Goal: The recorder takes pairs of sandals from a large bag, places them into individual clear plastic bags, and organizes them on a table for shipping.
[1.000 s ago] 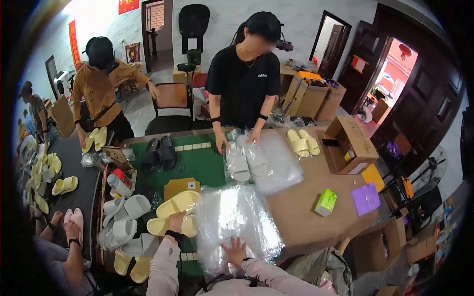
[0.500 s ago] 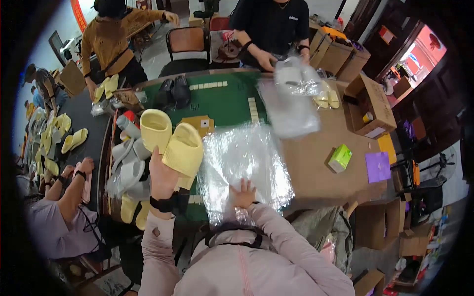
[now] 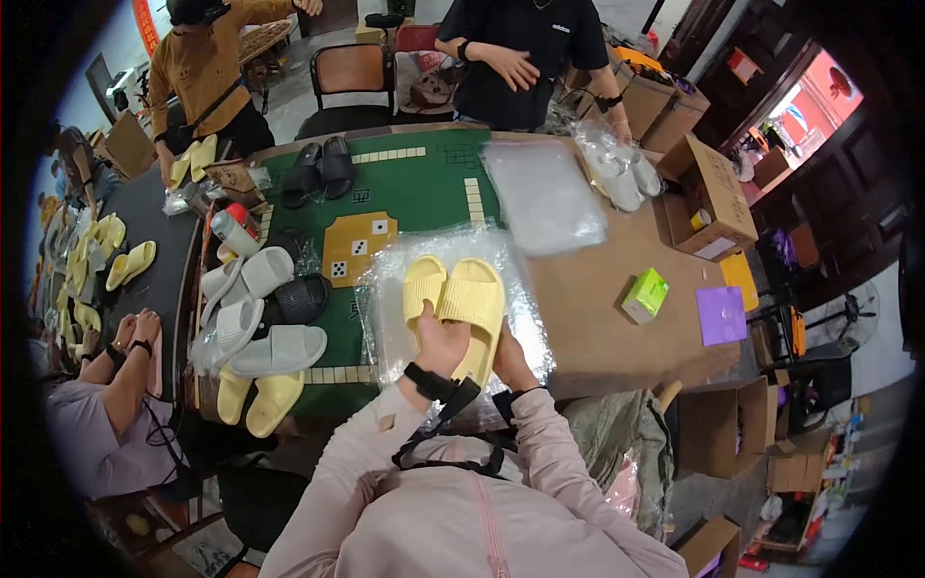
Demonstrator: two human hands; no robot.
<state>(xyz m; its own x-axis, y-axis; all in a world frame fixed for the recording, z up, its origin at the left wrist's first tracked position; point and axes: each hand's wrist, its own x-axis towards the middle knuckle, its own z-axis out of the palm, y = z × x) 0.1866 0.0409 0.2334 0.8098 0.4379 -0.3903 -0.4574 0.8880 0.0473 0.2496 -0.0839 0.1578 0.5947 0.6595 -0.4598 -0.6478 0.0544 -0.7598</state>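
1. Head view shows our left hand (image 3: 438, 342) clamped on a pair of yellow slippers (image 3: 456, 303), fingers wrapped round their near ends at the centre of the frame, a dark watch strap on the wrist.
2. Our right hand (image 3: 503, 354) sits just beside, under the near edge of the right-hand slipper; we judge it closed on that edge, though the sole hides most of the fingers.
3. The two slippers lie side by side, soles touching along their length, over a crinkled clear plastic bag (image 3: 525, 318) spread on the table.
4. To do this step well, we judge it best to keep the pair squared together, toes level, and to keep the bag flat beneath them so its opening does not fold shut.
5. Left of the bag, on the green game mat (image 3: 414, 188), sits a heap of grey, white, black and yellow slippers (image 3: 265, 332).
6. Toward the upper middle of the frame lies a second clear bag (image 3: 544, 193), flat and apart from ours.
7. At the right, on bare brown tabletop (image 3: 597, 337), stand a small green box (image 3: 645, 295) and a purple card (image 3: 721, 315), well apart from our hands.
8. Across the table at the top, a person in black (image 3: 520, 48) stands by an open cardboard box (image 3: 708, 197); a person in mustard (image 3: 207, 67) is at the upper left.
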